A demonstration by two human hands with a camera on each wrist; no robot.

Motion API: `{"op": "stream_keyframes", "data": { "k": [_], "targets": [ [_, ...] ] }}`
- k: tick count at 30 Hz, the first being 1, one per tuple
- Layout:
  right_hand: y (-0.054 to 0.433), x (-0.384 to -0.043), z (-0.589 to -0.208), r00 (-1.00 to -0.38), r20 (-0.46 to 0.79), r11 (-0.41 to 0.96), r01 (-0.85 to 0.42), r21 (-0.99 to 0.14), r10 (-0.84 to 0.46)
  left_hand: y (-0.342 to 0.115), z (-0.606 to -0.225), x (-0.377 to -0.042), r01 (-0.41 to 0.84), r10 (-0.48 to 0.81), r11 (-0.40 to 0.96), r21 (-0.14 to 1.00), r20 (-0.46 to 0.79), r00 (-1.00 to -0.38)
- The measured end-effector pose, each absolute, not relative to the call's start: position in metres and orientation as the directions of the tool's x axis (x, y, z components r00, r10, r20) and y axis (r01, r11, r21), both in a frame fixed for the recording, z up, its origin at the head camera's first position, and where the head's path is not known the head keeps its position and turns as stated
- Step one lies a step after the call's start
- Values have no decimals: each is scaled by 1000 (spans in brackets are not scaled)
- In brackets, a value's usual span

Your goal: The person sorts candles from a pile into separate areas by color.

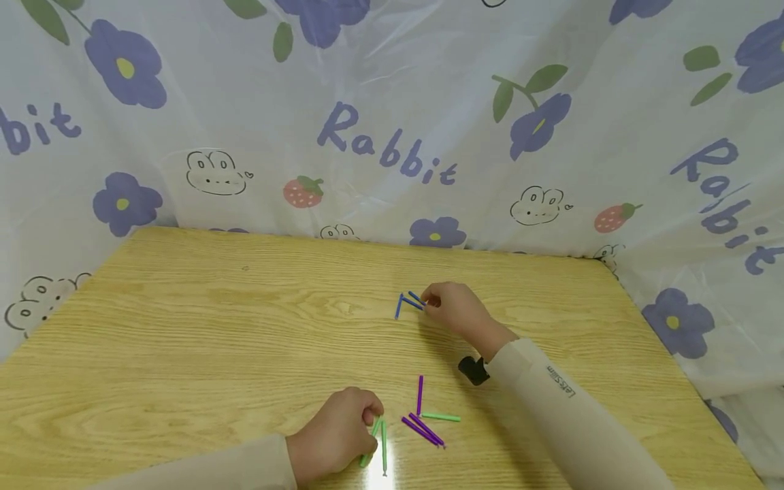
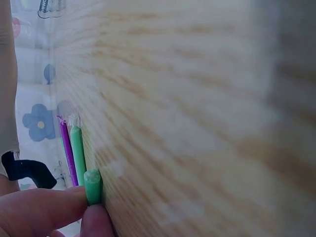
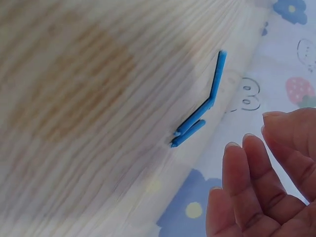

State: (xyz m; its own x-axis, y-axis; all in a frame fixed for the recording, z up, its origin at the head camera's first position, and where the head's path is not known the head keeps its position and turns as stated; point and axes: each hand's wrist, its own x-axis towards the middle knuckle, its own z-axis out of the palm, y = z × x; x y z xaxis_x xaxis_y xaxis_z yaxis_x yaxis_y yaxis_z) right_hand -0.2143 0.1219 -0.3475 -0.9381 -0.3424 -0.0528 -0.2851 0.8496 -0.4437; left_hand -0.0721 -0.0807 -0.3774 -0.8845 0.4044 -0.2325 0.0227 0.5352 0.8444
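Blue sticks (image 1: 399,307) lie set down beyond the purple sticks (image 1: 427,429), where my right hand (image 1: 458,312) hovers released, while left of that landmark my left hand (image 1: 337,432) pinches a green stick (image 2: 93,188), apparently unplaced.

three sticks (image 1: 412,303) lie on the table (image 1: 214,340) behind the other sticks (image 1: 427,430); a sheet (image 1: 380,211) hangs behind the table

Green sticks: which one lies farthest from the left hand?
The rightmost green stick, beside the purple sticks; the other two green sticks are right at the left hand.
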Motion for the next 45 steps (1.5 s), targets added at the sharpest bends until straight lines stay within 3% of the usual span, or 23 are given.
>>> {"op": "stream_keyframes", "data": {
  "k": [22,45],
  "targets": [
    [119,-176,-347,-897,12,783,-393,-482,-442,-79,-377,-72,12,384,561,828,-247,-890],
    [128,-140,-353,-848,-2,732,-456,-506,-530,-79,-374,-71,9,394,550,835,-250,-885]
  ]
}}
